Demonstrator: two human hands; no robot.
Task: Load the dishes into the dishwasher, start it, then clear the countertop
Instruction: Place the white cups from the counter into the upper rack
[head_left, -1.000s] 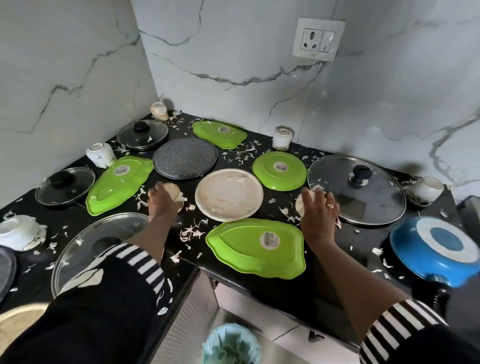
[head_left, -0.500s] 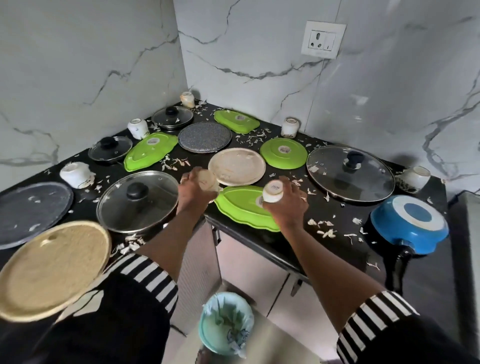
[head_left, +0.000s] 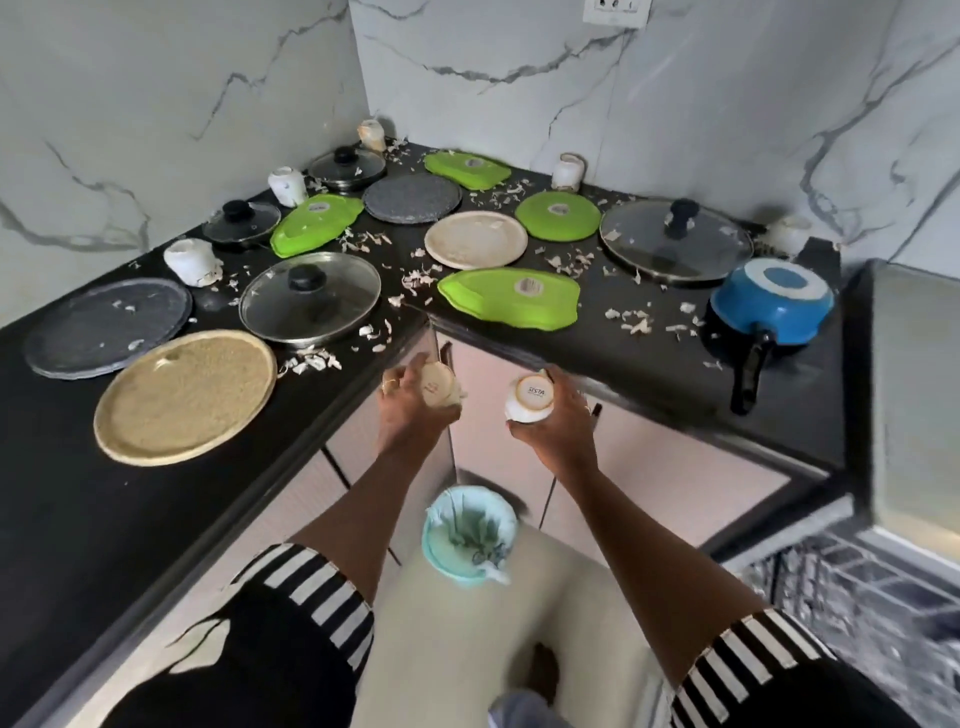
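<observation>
Pan (head_left: 769, 304) R of lid (head_left: 675, 244), bin (head_left: 467, 535) on floor (head_left: 571, 597)

The base of the white cup (head_left: 527, 410) reads "SESTA"; smaller print beneath it is illegible.

Veined marble walls (head_left: 182, 78), black countertop (head_left: 78, 519), beige floor (head_left: 571, 597).

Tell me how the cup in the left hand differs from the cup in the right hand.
The left cup is beige; the right cup is white. The right cup's base carries dark lettering; the left cup's base shows none so bold. Both are held base toward the camera, off the countertop.
</observation>
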